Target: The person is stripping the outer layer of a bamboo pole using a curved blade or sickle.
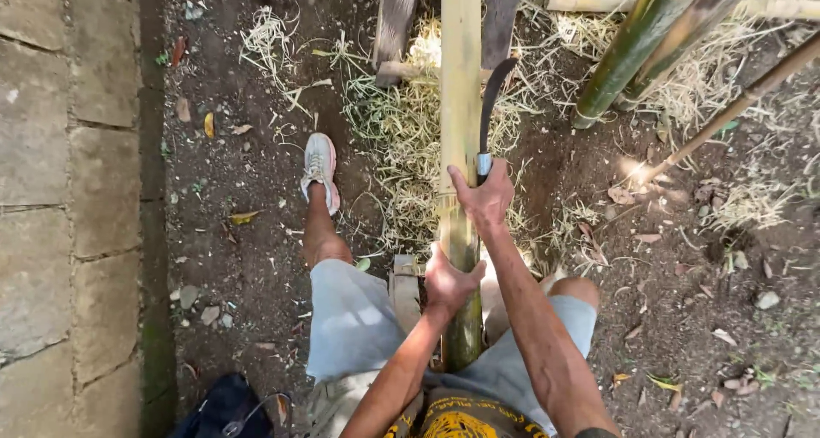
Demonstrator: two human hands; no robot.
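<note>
My left hand (448, 282) is wrapped tight around the bamboo pole (460, 105), which runs straight away from me between my knees. My right hand (485, 195), just ahead of the left, is clenched on the handle of a curved blade (490, 105), its edge resting against the pole's right side. Shavings (401, 122) lie left of both hands.
</note>
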